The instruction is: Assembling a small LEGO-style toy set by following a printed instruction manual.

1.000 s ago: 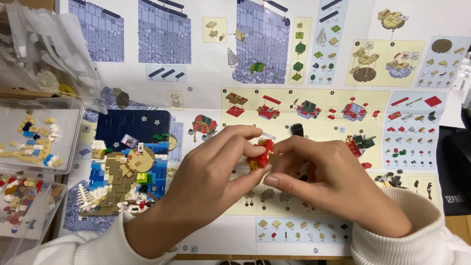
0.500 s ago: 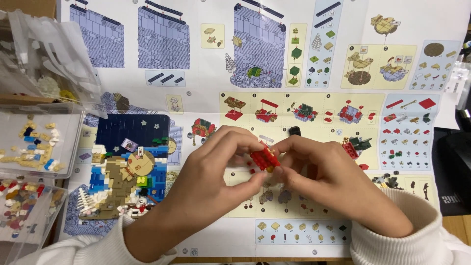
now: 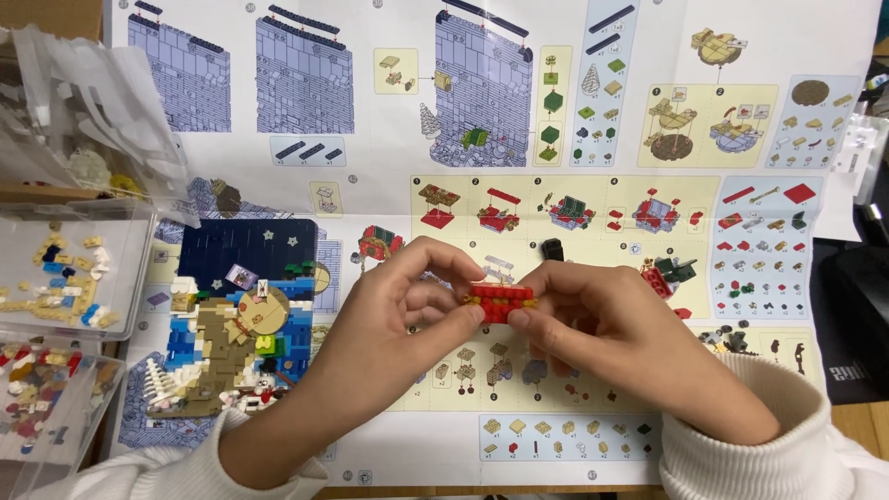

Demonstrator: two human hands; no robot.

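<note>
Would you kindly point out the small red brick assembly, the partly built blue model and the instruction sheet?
small red brick assembly (image 3: 501, 301), head view, its studded top.
partly built blue model (image 3: 243, 248), head view, dark blue back wall.
instruction sheet (image 3: 389, 120), head view, bare white area.

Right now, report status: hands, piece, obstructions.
Left hand and right hand pinch red brick assembly above instruction sheet. Nothing between them.

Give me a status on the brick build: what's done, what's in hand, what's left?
Done: a partly built scene with a dark blue back wall sits on the instruction sheet. In hand: left hand and right hand pinch a small red brick assembly between them. Left: loose pieces fill the clear trays, and small red and dark parts lie on the sheet.
</note>
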